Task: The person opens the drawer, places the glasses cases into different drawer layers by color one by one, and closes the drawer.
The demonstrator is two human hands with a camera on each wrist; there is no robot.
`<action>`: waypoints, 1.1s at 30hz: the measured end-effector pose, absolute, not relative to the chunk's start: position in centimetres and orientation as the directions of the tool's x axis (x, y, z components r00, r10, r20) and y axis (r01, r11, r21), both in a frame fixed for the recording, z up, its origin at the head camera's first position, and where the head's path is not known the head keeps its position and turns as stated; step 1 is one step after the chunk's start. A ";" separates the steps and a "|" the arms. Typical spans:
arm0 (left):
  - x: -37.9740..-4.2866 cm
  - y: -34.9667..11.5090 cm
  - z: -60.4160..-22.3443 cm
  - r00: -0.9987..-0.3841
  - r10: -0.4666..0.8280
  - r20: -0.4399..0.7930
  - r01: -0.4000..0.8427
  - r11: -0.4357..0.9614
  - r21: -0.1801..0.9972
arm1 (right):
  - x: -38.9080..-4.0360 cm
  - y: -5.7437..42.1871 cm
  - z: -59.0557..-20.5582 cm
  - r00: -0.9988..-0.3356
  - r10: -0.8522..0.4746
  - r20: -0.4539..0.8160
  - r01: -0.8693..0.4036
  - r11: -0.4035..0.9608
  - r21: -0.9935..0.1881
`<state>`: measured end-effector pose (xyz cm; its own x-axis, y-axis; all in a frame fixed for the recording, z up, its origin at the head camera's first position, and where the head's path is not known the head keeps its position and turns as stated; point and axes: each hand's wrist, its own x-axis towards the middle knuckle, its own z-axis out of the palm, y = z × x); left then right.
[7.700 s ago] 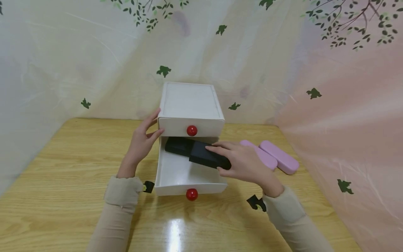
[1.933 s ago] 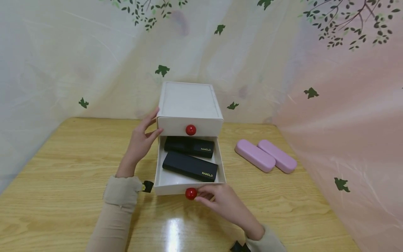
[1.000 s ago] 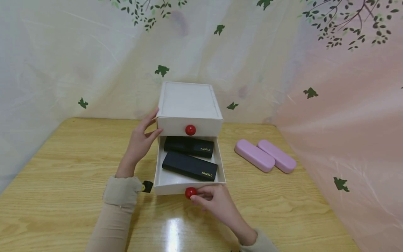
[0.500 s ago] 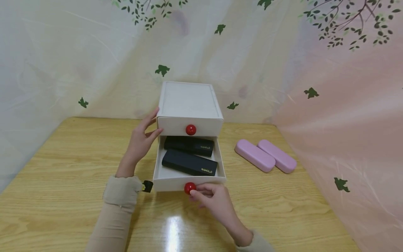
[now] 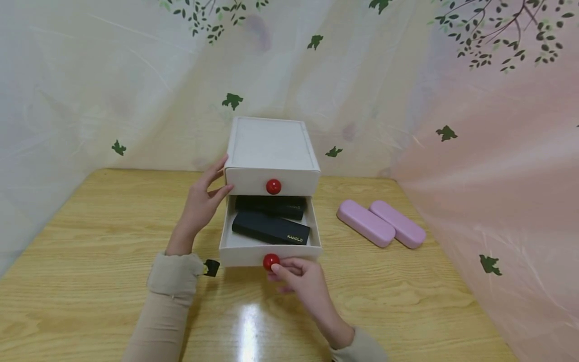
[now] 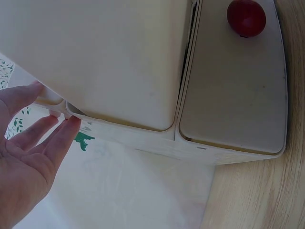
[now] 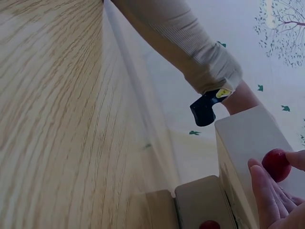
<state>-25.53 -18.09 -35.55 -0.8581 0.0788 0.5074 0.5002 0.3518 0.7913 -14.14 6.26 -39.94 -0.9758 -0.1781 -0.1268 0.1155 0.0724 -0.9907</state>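
Note:
A white cabinet (image 5: 273, 143) stands on the table with its middle drawer (image 5: 244, 257) pulled out partway. Inside lie two black oblong cases with gold lettering, the front case (image 5: 262, 228) slanting before the rear case (image 5: 262, 204), which is partly under the upper drawer. My right hand (image 5: 312, 289) pinches this drawer's red knob (image 5: 271, 262) between thumb and fingers. My left hand (image 5: 199, 208) rests its fingertips on the cabinet's left side, thumb at the front corner. In the left wrist view its straight fingers (image 6: 64, 136) touch the cabinet near the top drawer.
Two purple cases (image 5: 366, 223) lie side by side on the wooden table (image 5: 113, 241), right of the cabinet. Beneath the pulled-out drawer, a lower drawer (image 6: 233, 81) with its own red knob sits closed. A printed curtain (image 5: 172, 75) hangs behind and to the right.
Earlier my right hand held a black case over the drawer; both now lie inside. Since taking the knob, that hand has pushed the drawer slightly inward. My left hand has stayed put.

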 end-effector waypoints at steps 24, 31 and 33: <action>-25.6 -18.1 -35.6 -0.854 0.081 0.513 0.507 0.351 0.788 | -16.3 5.3 -40.3 -0.972 -0.139 -0.191 0.207 -0.106 -0.973; -25.6 -18.1 -35.5 -0.854 0.082 0.514 0.508 0.347 0.788 | -17.0 5.3 -40.3 -0.965 -0.156 -0.209 0.227 -0.107 -0.968; -25.6 -18.1 -35.5 -0.855 0.082 0.512 0.507 0.346 0.790 | -17.3 5.2 -40.3 -0.962 -0.172 -0.212 0.234 -0.117 -0.965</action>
<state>-25.56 -18.08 -35.55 -0.8548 0.0819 0.5125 0.5066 0.3464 0.7895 -17.31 5.24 -40.29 -0.9620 -0.1721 -0.2120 0.2336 -0.1166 -0.9653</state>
